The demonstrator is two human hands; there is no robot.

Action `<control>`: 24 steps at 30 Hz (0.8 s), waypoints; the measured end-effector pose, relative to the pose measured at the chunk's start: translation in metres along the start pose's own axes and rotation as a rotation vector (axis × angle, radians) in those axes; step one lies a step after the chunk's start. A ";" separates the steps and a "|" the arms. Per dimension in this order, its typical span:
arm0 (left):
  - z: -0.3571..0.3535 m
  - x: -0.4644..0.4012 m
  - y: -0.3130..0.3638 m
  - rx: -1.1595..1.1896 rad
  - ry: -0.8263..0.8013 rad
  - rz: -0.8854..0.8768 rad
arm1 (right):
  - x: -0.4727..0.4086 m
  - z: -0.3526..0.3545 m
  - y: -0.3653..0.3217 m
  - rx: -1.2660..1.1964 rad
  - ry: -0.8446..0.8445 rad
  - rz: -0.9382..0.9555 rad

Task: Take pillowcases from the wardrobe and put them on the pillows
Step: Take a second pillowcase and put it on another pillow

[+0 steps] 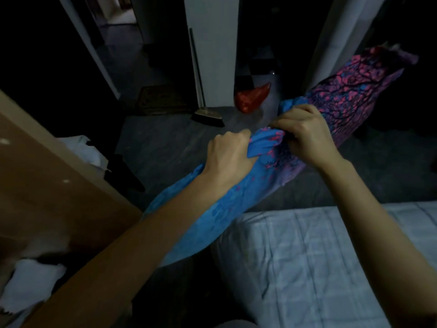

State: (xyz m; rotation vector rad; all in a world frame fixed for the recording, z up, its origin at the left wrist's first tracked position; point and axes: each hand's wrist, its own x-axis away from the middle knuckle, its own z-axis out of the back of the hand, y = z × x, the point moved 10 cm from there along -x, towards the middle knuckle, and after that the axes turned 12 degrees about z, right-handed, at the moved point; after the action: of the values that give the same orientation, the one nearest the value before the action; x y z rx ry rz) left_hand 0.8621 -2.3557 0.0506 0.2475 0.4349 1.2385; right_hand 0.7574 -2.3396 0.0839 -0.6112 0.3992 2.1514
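Observation:
A long pillow (pixel 359 91) with a purple, pink and blue pattern stretches from the upper right down toward the middle, held in the air above the floor. A blue pillowcase (pixel 208 216) with pink marks covers its lower part and bunches up at the middle. My left hand (pixel 227 155) is closed on the bunched blue fabric. My right hand (pixel 305 133) grips the pillowcase edge just to the right, where the fabric meets the patterned pillow. The two hands are nearly touching.
A bed with a pale checked cover (pixel 331 256) fills the lower right. A brown cardboard panel (pixel 47 185) stands at the left with white cloth (pixel 35 280) below it. A broom (pixel 205 112) leans on a white door edge (pixel 212 55). A red object (pixel 253 98) lies on the dark floor.

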 end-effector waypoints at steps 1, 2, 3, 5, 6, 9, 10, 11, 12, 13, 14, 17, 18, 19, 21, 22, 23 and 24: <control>-0.001 -0.006 0.002 0.010 0.013 -0.011 | 0.000 -0.001 0.005 0.006 0.011 -0.008; -0.003 -0.011 0.004 0.019 0.020 -0.022 | 0.000 -0.001 0.010 0.017 0.014 -0.020; -0.006 -0.016 0.005 0.027 0.017 -0.032 | 0.001 -0.003 0.016 0.029 0.009 -0.038; -0.013 -0.029 0.008 0.037 0.000 -0.050 | 0.004 -0.005 0.026 0.051 0.002 -0.084; -0.017 -0.036 0.011 0.042 -0.005 -0.057 | 0.006 -0.005 0.030 0.063 0.006 -0.104; -0.026 -0.056 0.019 0.081 -0.004 -0.075 | 0.014 -0.003 0.046 0.111 0.024 -0.181; -0.029 -0.061 0.022 0.099 -0.005 -0.080 | 0.019 -0.003 0.052 0.130 0.026 -0.215; -0.033 -0.066 0.025 0.115 -0.010 -0.091 | 0.024 -0.002 0.057 0.152 0.028 -0.249; -0.037 -0.072 0.030 0.127 -0.017 -0.111 | 0.030 -0.001 0.062 0.175 0.034 -0.282; -0.041 -0.077 0.035 0.135 -0.018 -0.138 | 0.034 0.000 0.066 0.193 0.044 -0.308; -0.044 -0.082 0.040 0.136 -0.020 -0.166 | 0.038 0.001 0.070 0.204 0.052 -0.331; -0.057 -0.091 0.054 0.136 -0.069 -0.243 | 0.051 0.006 0.075 0.246 0.077 -0.393; -0.063 -0.094 0.058 0.145 -0.099 -0.257 | 0.058 0.007 0.077 0.266 0.078 -0.414; -0.068 -0.096 0.061 0.153 -0.132 -0.266 | 0.065 0.007 0.078 0.282 0.075 -0.437; -0.080 -0.098 0.070 0.150 -0.188 -0.303 | 0.080 0.006 0.081 0.293 0.074 -0.490; -0.085 -0.099 0.077 0.140 -0.211 -0.336 | 0.088 0.005 0.083 0.294 0.078 -0.518; -0.091 -0.099 0.083 0.128 -0.234 -0.364 | 0.095 0.004 0.085 0.292 0.078 -0.543; -0.096 -0.099 0.088 0.118 -0.259 -0.381 | 0.102 0.003 0.087 0.285 0.072 -0.561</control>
State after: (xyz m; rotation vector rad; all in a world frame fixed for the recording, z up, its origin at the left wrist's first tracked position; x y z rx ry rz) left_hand 0.7183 -2.4271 0.0190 0.4002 0.3127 0.7958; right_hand 0.6333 -2.3242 0.0355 -0.5585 0.4953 1.5099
